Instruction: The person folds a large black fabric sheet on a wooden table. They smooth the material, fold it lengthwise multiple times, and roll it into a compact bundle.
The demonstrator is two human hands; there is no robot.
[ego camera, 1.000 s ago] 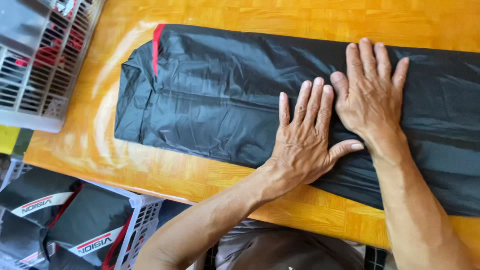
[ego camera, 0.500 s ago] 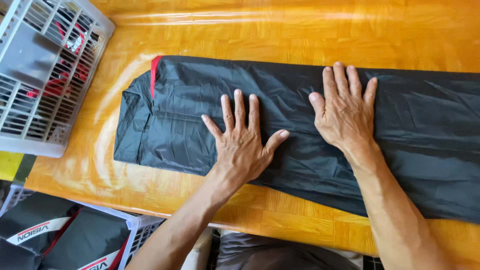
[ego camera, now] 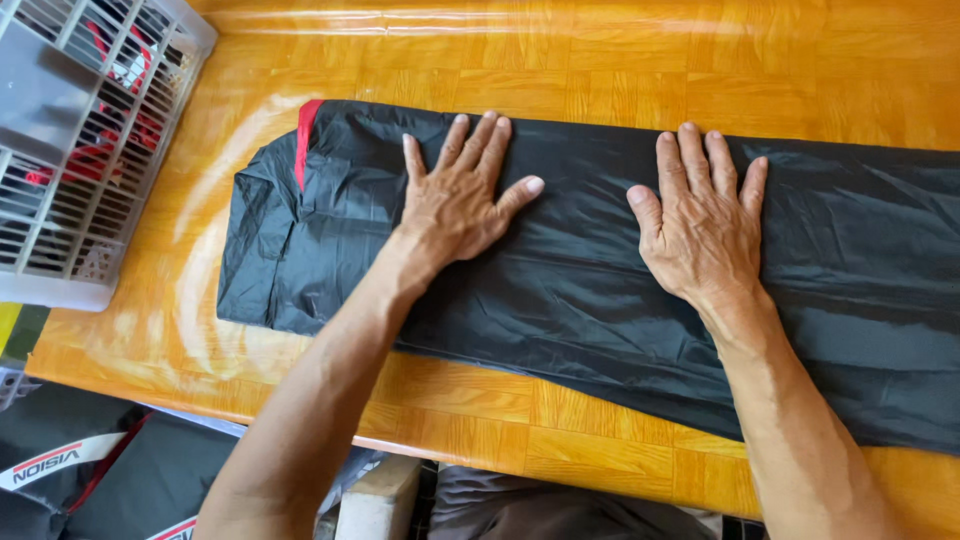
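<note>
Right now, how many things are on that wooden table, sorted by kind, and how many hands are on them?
Black folded garment with a red strip: 1
Grey plastic basket: 1
Hands pressed flat on the garment: 2, left hand and right hand
Wooden table beneath them: 1
Total: 5

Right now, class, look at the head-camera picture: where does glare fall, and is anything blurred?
Head view: pale glare streaks the glossy orange wooden table along the top edge and left of the folded black shiny fabric; left hand and right hand, pressed flat, look sharp; soft sheen on the fabric's creases.
</note>
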